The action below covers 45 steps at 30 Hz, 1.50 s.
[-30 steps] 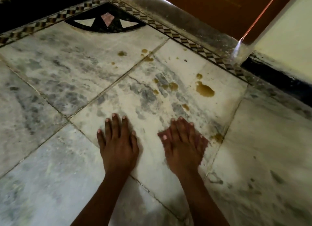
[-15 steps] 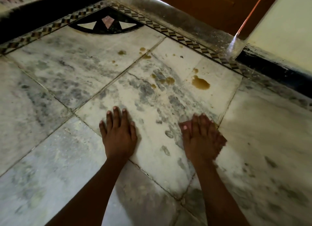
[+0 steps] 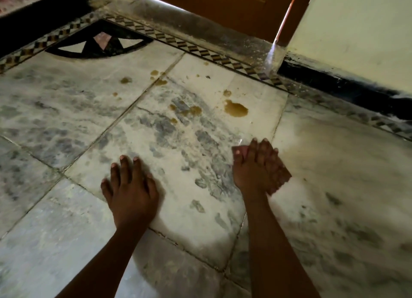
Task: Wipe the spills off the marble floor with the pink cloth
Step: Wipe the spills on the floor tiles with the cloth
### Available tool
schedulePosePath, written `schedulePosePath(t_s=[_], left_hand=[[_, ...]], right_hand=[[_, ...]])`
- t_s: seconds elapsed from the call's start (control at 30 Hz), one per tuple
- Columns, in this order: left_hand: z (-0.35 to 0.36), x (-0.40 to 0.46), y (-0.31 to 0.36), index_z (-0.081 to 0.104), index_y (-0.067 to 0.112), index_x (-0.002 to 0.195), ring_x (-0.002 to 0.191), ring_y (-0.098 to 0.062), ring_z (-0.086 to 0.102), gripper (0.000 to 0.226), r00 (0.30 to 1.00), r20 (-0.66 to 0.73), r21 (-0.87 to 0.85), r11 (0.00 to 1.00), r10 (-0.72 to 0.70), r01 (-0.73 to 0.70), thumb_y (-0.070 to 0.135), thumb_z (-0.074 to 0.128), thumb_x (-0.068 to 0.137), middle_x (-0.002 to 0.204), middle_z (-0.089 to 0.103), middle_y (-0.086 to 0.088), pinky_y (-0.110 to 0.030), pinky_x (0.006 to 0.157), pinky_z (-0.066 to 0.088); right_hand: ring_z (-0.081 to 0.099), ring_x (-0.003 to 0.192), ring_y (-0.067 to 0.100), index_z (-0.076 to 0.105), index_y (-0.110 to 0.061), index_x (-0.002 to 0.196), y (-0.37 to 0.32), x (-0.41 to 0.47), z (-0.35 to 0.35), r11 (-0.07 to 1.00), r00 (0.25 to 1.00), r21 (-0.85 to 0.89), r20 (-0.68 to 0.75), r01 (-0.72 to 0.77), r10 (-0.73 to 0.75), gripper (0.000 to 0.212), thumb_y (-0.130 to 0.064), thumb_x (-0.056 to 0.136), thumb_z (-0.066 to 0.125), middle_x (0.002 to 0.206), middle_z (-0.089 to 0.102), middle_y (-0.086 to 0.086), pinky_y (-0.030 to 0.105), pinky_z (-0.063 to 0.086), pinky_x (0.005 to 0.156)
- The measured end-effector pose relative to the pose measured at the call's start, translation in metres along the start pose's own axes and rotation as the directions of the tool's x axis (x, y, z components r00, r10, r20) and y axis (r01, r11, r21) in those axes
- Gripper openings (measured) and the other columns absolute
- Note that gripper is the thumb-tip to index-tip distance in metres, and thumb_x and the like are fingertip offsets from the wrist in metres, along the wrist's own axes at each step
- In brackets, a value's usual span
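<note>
My right hand (image 3: 256,166) presses the pink cloth (image 3: 282,177) flat on the marble floor (image 3: 66,123); the cloth shows only at its edges, by my thumb and at the right of my fingers. A large brown spill (image 3: 236,109) lies a short way beyond my fingertips. Smaller brown drops (image 3: 191,111) sit to its left, and more drops (image 3: 157,77) lie farther back near a tile joint. My left hand (image 3: 130,186) rests flat on the same tile, fingers spread, holding nothing.
A patterned black-and-tan border strip (image 3: 214,57) runs along the far edge of the floor. Behind it are a wooden door (image 3: 234,5) and a pale wall (image 3: 356,30) with a black skirting. A dark fan-shaped inlay (image 3: 98,43) fills the far left corner.
My right hand has slid the pink cloth to the right and a little forward across the tile. The left hand has stayed planted. The small spill near the tile's right edge is no longer visible.
</note>
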<state>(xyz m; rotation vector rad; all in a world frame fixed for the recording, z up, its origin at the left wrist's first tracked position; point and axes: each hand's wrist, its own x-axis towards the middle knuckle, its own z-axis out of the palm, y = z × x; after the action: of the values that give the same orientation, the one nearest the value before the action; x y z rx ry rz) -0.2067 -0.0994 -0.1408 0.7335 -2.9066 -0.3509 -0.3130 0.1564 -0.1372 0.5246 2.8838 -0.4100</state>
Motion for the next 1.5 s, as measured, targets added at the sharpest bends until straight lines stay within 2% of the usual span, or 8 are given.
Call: schedulePosePath(t_s=[0.23, 0.47, 0.67, 0.87, 1.07, 1.17, 1.3, 1.5], left_hand=[[-0.002, -0.002, 0.002, 0.048, 0.012, 0.16, 0.157, -0.046, 0.035, 0.069, 0.999, -0.037, 0.002, 1.0, 0.001, -0.001, 0.042, 0.04, 0.098, 0.171, 0.038, -0.02, -0.066, 0.123, 0.025], [0.0, 0.0, 0.001, 0.046, 0.014, 0.161, 0.157, -0.044, 0.035, 0.07, 0.999, -0.037, 0.031, 1.0, -0.001, 0.002, 0.043, 0.037, 0.098, 0.171, 0.039, -0.019, -0.064, 0.123, 0.026], [-0.006, -0.001, 0.004, 0.047, 0.014, 0.161, 0.158, -0.043, 0.035, 0.072, 1.0, -0.02, 0.028, 1.0, -0.007, 0.008, 0.045, 0.033, 0.098, 0.172, 0.038, -0.018, -0.064, 0.124, 0.026], [0.003, 0.002, -0.003, 0.048, 0.015, 0.16, 0.156, -0.044, 0.036, 0.07, 0.999, -0.048, 0.002, 1.0, -0.006, 0.006, 0.044, 0.038, 0.097, 0.17, 0.04, -0.018, -0.065, 0.123, 0.025], [-0.004, -0.005, 0.004, 0.046, 0.012, 0.16, 0.158, -0.047, 0.031, 0.072, 1.0, -0.011, -0.061, 0.998, -0.029, 0.028, 0.047, 0.033, 0.099, 0.172, 0.034, -0.021, -0.068, 0.124, 0.02], [-0.011, -0.008, 0.009, 0.045, 0.007, 0.16, 0.157, -0.05, 0.03, 0.074, 1.0, -0.002, -0.072, 0.997, -0.023, 0.023, 0.044, 0.033, 0.096, 0.171, 0.033, -0.025, -0.07, 0.124, 0.02], [-0.005, -0.006, 0.006, 0.044, 0.008, 0.16, 0.157, -0.05, 0.029, 0.076, 1.0, -0.001, -0.052, 0.998, -0.018, 0.018, 0.046, 0.032, 0.096, 0.172, 0.032, -0.025, -0.07, 0.123, 0.02], [-0.005, -0.007, 0.005, 0.044, 0.007, 0.16, 0.157, -0.05, 0.029, 0.075, 1.0, -0.02, -0.052, 0.999, -0.013, 0.012, 0.045, 0.032, 0.097, 0.172, 0.032, -0.025, -0.071, 0.124, 0.019]], right_hand=[[0.02, 0.166, 0.022, 0.034, -0.038, 0.166, 0.026, -0.038, 0.001, 0.788, 0.794, -0.137, -0.016, 0.6, -0.608, 0.064, -0.064, 0.108, 0.026, 0.178, 0.022, -0.009, 0.06, 0.019, 0.131], [-0.018, 0.166, 0.035, -0.003, -0.03, 0.172, -0.009, 0.019, -0.007, 1.0, 0.999, 0.014, 0.032, 0.008, -0.009, 0.071, -0.059, 0.111, 0.018, 0.18, -0.017, -0.001, 0.068, -0.008, 0.129], [0.014, 0.167, 0.025, 0.028, -0.035, 0.168, -0.01, -0.039, 0.011, 0.766, 0.773, -0.115, 0.04, 0.633, -0.633, 0.064, -0.06, 0.109, 0.032, 0.179, 0.013, -0.008, 0.058, 0.016, 0.132], [-0.001, 0.167, 0.031, 0.007, -0.04, 0.171, 0.028, 0.001, -0.009, 0.998, 0.999, -0.065, -0.051, 0.012, -0.016, 0.067, -0.064, 0.109, 0.017, 0.182, -0.001, -0.004, 0.06, -0.003, 0.131], [0.005, 0.168, 0.022, 0.021, -0.042, 0.169, 0.049, -0.038, -0.007, 0.894, 0.9, -0.128, -0.031, 0.428, -0.435, 0.063, -0.061, 0.11, 0.032, 0.179, 0.004, -0.014, 0.051, -0.004, 0.131], [0.022, 0.165, 0.024, 0.034, -0.046, 0.164, 0.107, -0.055, -0.022, 0.983, 0.978, -0.134, -0.148, 0.128, -0.148, 0.061, -0.067, 0.107, 0.035, 0.177, 0.024, -0.012, 0.055, 0.011, 0.131], [-0.004, 0.167, 0.038, 0.009, -0.034, 0.172, 0.085, 0.009, -0.042, 0.983, 0.983, 0.015, -0.001, -0.184, 0.184, 0.069, -0.062, 0.111, 0.023, 0.182, -0.004, 0.002, 0.068, -0.003, 0.13], [-0.001, 0.168, 0.025, 0.02, -0.036, 0.17, 0.046, -0.043, -0.004, 0.865, 0.874, -0.133, 0.029, 0.484, -0.485, 0.067, -0.064, 0.11, 0.024, 0.18, 0.003, -0.008, 0.058, 0.001, 0.134]])
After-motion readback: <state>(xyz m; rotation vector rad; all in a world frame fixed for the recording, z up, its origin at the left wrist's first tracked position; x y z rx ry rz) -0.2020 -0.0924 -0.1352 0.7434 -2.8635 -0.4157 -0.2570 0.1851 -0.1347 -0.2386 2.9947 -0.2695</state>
